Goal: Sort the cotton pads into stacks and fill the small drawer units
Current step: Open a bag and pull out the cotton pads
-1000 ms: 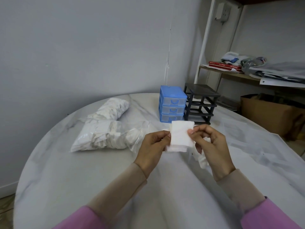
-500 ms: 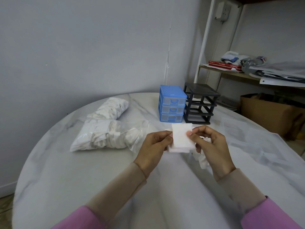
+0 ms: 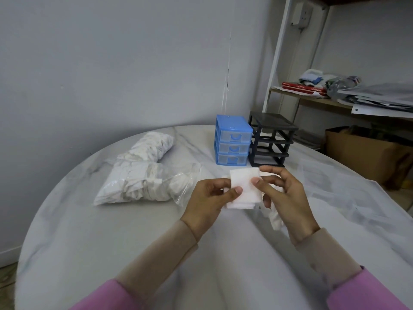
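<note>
Above the middle of the table I hold a small stack of white square cotton pads (image 3: 244, 189) between both hands. My left hand (image 3: 210, 202) pinches the stack's left edge with thumb on top. My right hand (image 3: 283, 195) pinches its right side, thumb and forefinger on the top pad. More loose pads (image 3: 276, 218) lie under my right hand, partly hidden. Behind the hands stand a blue drawer unit (image 3: 232, 140) with three closed drawers and a black drawer frame (image 3: 269, 140) without drawers.
Two clear plastic bags of cotton pads (image 3: 143, 182) lie at the left of the round marble table (image 3: 89, 231). A transparent sheet (image 3: 339, 186) covers the table's right side. A shelf with papers (image 3: 380, 97) and a cardboard box (image 3: 366, 153) stand beyond the table at right.
The stack of pads has come down a little toward the table with both hands. My right thumb has shifted onto the face of the top pad.
</note>
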Tool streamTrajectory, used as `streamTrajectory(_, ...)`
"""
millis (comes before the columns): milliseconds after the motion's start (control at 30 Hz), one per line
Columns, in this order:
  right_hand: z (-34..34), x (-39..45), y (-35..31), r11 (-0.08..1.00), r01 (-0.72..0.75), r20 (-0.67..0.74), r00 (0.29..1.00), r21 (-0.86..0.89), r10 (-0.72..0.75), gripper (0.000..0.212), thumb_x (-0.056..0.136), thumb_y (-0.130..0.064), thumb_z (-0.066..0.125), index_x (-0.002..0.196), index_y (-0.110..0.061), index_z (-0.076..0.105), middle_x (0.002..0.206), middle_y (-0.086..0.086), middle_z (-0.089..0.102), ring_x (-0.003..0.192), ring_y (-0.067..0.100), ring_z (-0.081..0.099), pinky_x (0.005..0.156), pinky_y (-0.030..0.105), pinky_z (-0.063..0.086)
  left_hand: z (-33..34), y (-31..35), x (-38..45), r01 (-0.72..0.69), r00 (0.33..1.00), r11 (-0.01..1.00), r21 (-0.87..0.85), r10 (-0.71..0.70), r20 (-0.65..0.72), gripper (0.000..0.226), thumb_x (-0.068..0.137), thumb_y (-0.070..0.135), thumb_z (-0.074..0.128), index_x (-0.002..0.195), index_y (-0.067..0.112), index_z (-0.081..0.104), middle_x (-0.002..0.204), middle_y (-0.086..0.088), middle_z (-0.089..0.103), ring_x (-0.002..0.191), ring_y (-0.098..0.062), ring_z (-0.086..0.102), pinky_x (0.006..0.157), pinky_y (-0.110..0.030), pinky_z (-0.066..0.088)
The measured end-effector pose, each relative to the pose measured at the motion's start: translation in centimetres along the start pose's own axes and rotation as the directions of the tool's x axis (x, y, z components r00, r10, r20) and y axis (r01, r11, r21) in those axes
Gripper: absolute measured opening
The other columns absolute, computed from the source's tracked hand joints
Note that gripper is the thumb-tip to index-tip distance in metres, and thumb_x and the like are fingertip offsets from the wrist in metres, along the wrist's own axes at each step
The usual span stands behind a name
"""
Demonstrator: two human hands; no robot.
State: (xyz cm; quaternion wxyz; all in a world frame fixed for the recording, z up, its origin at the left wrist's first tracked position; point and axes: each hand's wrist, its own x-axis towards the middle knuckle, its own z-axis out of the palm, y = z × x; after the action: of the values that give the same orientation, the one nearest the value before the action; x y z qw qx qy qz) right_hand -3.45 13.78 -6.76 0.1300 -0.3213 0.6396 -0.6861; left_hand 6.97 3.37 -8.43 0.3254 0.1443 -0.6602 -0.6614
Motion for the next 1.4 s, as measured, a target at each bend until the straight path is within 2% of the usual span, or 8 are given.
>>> streamTrajectory(133, -0.1, 0.1, 0.0, 1.000, -0.016, 0.006, 1.000, -0.024, 0.016, 0.003, 0.083, -0.008, 0.066, 0.083, -0.010, 0.065, 0.070, -0.001, 0.057, 0.039, 0.004, 0.040, 0.046, 0.013, 0.038, -0.1, -0.2, 0.1, 0.017, 1.000, 1.000, 0.014, -0.017, -0.023, 0.018, 0.084, 0.001, 0.061, 0.095, -0.012, 0.066, 0.087, -0.013, 0.064, 0.078, -0.016, 0.058, 0.069, -0.017, 0.047)
streamTrajectory(400, -0.5, 0.5, -0.3, 0.996, -0.002, -0.095, 0.995, 0.086, 0.010, 0.009, 0.089, -0.005, 0.057, 0.083, -0.010, 0.060, 0.064, -0.001, 0.049, 0.039, 0.004, 0.038, 0.047, 0.013, 0.036, -0.2, 0.2, -0.1, 0.007, 1.000, 0.999, 0.036, -0.006, -0.016, 0.025, 0.087, -0.006, 0.055, 0.092, 0.014, 0.068, 0.087, -0.003, 0.067, 0.075, -0.011, 0.060, 0.070, -0.018, 0.049)
streamTrajectory(667, 0.0, -0.1, 0.4, 1.000, 0.000, 0.034, 0.999, -0.028, 0.001, 0.010, 0.085, -0.008, 0.064, 0.077, -0.013, 0.062, 0.059, -0.007, 0.056, 0.039, 0.010, 0.041, 0.048, 0.020, 0.039, 0.0, 0.6, -0.5, -0.010, 0.999, 1.000, 0.007, 0.009, 0.054, 0.046, 0.084, -0.022, 0.039, 0.110, 0.013, 0.055, 0.090, -0.008, 0.065, 0.074, -0.009, 0.063, 0.065, -0.020, 0.052)
streamTrajectory(833, 0.2, -0.4, 0.4, 0.993, 0.072, 0.020, 0.997, -0.099, -0.070, 0.012, 0.087, -0.011, 0.063, 0.076, -0.016, 0.060, 0.070, -0.006, 0.059, 0.038, 0.007, 0.042, 0.046, 0.015, 0.040, 0.2, 1.0, -0.8, 0.026, 0.998, 0.997, -0.069, -0.022, 0.063, 0.044, 0.092, -0.010, 0.038, 0.126, 0.017, 0.048, 0.093, -0.007, 0.064, 0.072, -0.003, 0.062, 0.062, -0.015, 0.052)
streamTrajectory(1000, 0.1, -0.3, 0.5, 0.980, 0.109, 0.012, 0.994, -0.167, -0.108, 0.011, 0.086, -0.014, 0.064, 0.076, -0.018, 0.061, 0.070, -0.004, 0.059, 0.038, 0.006, 0.041, 0.046, 0.015, 0.040, 0.3, 1.2, -0.7, 0.110, 0.994, 0.990, -0.090, -0.108, 0.022, 0.028, 0.099, 0.013, 0.036, 0.114, 0.021, 0.058, 0.100, -0.003, 0.064, 0.081, -0.010, 0.063, 0.064, -0.016, 0.052)
streamTrajectory(1100, 0.1, -0.3, 0.6, 0.969, 0.139, 0.027, 0.990, -0.204, -0.137, 0.012, 0.086, -0.016, 0.064, 0.076, -0.022, 0.061, 0.072, -0.006, 0.060, 0.042, 0.004, 0.043, 0.046, 0.015, 0.040, 0.3, 1.1, -0.7, 0.108, 0.994, 0.988, -0.106, -0.107, 0.020, 0.024, 0.097, 0.020, 0.044, 0.115, 0.016, 0.059, 0.099, -0.004, 0.066, 0.080, -0.010, 0.065, 0.063, -0.017, 0.052)
streamTrajectory(1200, 0.0, -0.3, 0.6, 0.950, 0.161, 0.044, 0.987, -0.266, -0.155, 0.010, 0.087, -0.021, 0.064, 0.079, -0.027, 0.061, 0.077, -0.010, 0.062, 0.053, 0.003, 0.047, 0.053, 0.015, 0.039, 0.3, 0.9, -0.5, 0.072, 0.997, 0.989, -0.126, -0.072, 0.005, 0.025, 0.091, 0.005, 0.052, 0.116, 0.005, 0.056, 0.087, -0.004, 0.066, 0.068, -0.003, 0.065, 0.058, -0.017, 0.052)
streamTrajectory(1400, -0.5, 0.0, 0.4, 0.957, 0.017, 0.165, 0.986, -0.289, 0.032, 0.017, 0.079, -0.028, 0.072, 0.088, -0.026, 0.058, 0.086, -0.004, 0.061, 0.051, 0.008, 0.047, 0.045, 0.015, 0.037, -0.1, 0.7, -0.3, -0.005, 0.999, 0.988, -0.157, -0.003, -0.050, 0.023, 0.089, 0.001, 0.054, 0.112, 0.000, 0.057, 0.090, -0.008, 0.069, 0.075, -0.008, 0.067, 0.066, -0.019, 0.054)
